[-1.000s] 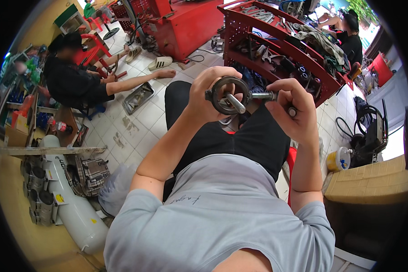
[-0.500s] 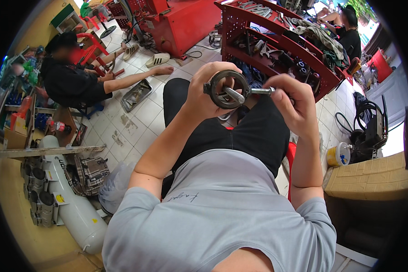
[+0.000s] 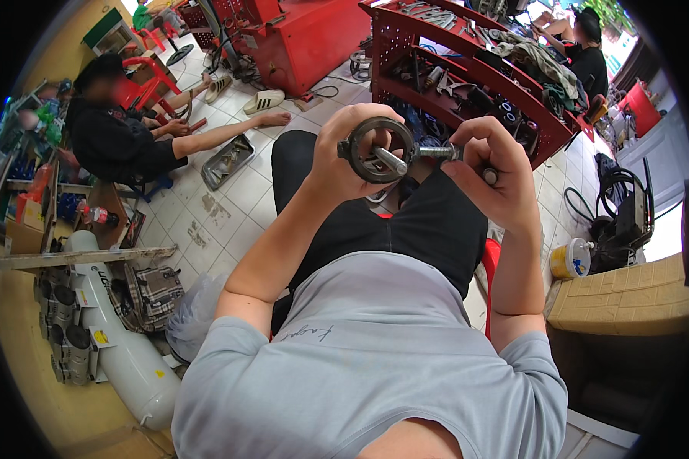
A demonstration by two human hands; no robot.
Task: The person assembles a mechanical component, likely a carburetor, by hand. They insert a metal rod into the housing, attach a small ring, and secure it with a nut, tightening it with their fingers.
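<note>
Above black trousers (image 3: 344,223), both hands (image 3: 505,186) hold a ring-shaped metal tool (image 3: 409,145)

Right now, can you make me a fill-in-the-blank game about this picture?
The left hand holds a dark ring, round like the letter ____.
The bolt reaches from the ring toward the ____ hand.
The tool cart is painted ____.
The trousers under the ring are ____.

Missing words: O; right; red; black.
</note>
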